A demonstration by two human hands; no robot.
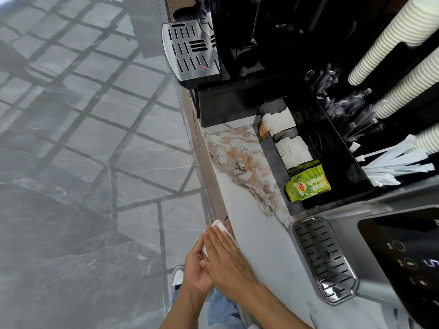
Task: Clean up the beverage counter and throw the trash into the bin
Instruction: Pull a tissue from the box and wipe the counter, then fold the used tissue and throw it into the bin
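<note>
Both flat hands, left hand (196,269) and right hand (228,260), sandwich a white napkin (219,227) at the counter (259,233) edge.

White desk (259,236) with brown-orange marble veining. White tissue (219,226). Grey marbled floor (83,162), dark grid lines. Black organizer (337,193): green-yellow tea packets (307,184), white sachets (293,150), orange sachet (264,129). White ribbed cups (389,41). Silver slotted drip trays (324,260). Light blue jeans (221,309).

Trash: crumpled white paper napkin (219,227)
Pose: pressed flat between both palms
Place: over the marble surface (251,210) front edge
</note>
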